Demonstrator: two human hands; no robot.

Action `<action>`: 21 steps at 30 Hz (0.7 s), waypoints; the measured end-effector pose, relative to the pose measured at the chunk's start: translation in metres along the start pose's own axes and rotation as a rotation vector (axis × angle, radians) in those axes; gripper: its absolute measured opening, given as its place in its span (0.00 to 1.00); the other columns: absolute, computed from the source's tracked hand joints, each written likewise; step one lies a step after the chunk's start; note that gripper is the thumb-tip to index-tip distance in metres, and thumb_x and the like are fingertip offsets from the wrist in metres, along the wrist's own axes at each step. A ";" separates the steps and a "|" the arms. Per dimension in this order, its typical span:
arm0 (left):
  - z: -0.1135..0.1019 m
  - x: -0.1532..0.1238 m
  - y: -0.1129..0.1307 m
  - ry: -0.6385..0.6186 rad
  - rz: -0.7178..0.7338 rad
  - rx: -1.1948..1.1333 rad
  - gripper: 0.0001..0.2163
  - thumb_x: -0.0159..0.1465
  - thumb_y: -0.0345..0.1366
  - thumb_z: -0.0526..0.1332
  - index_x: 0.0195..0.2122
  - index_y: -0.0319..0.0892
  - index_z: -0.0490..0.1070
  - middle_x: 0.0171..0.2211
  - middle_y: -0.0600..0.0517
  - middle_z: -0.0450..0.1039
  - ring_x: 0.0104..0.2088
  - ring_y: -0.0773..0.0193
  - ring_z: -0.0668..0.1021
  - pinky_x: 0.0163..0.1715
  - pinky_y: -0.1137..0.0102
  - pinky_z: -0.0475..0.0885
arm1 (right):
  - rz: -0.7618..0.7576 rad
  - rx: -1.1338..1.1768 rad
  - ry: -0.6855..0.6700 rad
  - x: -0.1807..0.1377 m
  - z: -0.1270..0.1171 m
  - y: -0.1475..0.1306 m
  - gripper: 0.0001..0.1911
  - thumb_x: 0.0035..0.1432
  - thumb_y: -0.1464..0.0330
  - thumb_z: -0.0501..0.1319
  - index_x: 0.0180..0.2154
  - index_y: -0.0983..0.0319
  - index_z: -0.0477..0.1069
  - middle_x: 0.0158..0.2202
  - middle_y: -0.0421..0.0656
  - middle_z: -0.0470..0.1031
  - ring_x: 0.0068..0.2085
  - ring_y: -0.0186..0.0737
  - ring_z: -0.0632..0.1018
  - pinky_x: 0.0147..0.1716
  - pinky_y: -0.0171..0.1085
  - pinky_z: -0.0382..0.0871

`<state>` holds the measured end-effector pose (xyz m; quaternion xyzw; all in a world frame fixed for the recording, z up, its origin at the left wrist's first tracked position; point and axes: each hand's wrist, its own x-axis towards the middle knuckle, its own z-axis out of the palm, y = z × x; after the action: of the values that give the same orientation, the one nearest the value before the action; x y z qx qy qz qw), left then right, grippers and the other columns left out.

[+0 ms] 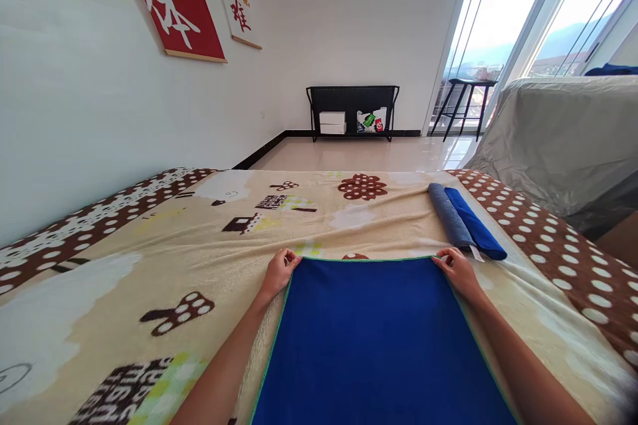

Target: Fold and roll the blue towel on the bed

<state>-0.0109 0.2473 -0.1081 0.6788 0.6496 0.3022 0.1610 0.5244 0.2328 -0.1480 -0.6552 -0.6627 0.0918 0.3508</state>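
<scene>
A blue cloth (383, 339) with green stitched edging lies spread before me, its near end running out of view at the bottom. At its far left corner, my left hand (280, 272) pinches the edge between thumb and fingers. My right hand (457, 270) grips the far right corner the same way, and the far edge runs nearly straight between them. Just beyond my right hand are a grey-blue rolled cloth (451, 216) with a small white tag and a folded or rolled blue cloth (476, 222), lying side by side.
Beneath everything is a cream blanket (239, 259) with brown dotted borders and printed figures. Past its far edge stands a black rack (353, 98) holding white boxes (332, 123). A covered piece of furniture (568, 139) is at the right, with a stool (468, 85) by the window.
</scene>
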 end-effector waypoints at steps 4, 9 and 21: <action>0.006 0.001 0.003 0.031 0.018 0.048 0.13 0.68 0.43 0.61 0.46 0.39 0.72 0.42 0.50 0.75 0.38 0.63 0.78 0.39 0.63 0.77 | -0.001 -0.045 0.009 0.000 0.009 -0.006 0.16 0.65 0.56 0.59 0.43 0.64 0.71 0.40 0.42 0.73 0.37 0.34 0.74 0.39 0.39 0.73; -0.018 -0.011 0.019 0.078 0.080 0.097 0.14 0.68 0.43 0.61 0.48 0.39 0.71 0.44 0.49 0.74 0.41 0.62 0.78 0.42 0.60 0.76 | -0.023 -0.068 -0.021 -0.001 -0.016 -0.015 0.17 0.65 0.56 0.59 0.44 0.64 0.71 0.40 0.42 0.74 0.37 0.34 0.75 0.39 0.39 0.74; 0.056 -0.076 0.132 -0.268 0.424 0.279 0.26 0.69 0.48 0.54 0.67 0.50 0.58 0.70 0.50 0.56 0.69 0.56 0.60 0.68 0.55 0.53 | -0.389 -0.102 -0.338 -0.063 0.042 -0.156 0.30 0.67 0.46 0.48 0.65 0.48 0.60 0.68 0.37 0.59 0.68 0.41 0.62 0.67 0.46 0.54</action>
<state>0.1294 0.1691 -0.0853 0.8490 0.5013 0.1444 0.0837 0.3684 0.1689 -0.1099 -0.5078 -0.8291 0.0974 0.2128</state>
